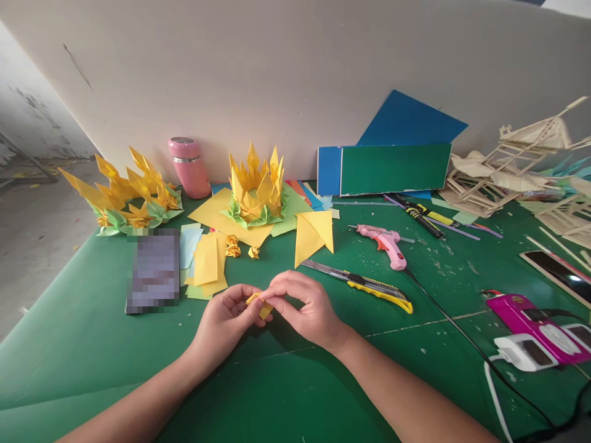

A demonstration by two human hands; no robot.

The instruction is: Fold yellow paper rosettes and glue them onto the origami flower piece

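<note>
Between my fingertips is a small folded piece of yellow paper (265, 311), partly covered by the fingers. My left hand (227, 315) pinches it from the left, thumb on top. From the right, the thumb and index finger of my right hand (305, 307) close on its upper edge. Just beyond my hands lie two small folded yellow paper roses (233, 247). A stack of yellow paper squares (206, 259) sits left of them. Behind stands a yellow paper crown (255, 191) with green paper leaves around its base; a second similar crown (132, 197) is at far left.
A yellow utility knife (364, 286) lies right of my hands, a pink glue gun (385, 243) beyond it. Its cord runs toward a magenta power strip (530, 320). A pink cup (190, 169), a blurred-out flat object (154, 271) and stick models (489, 178) stand around.
</note>
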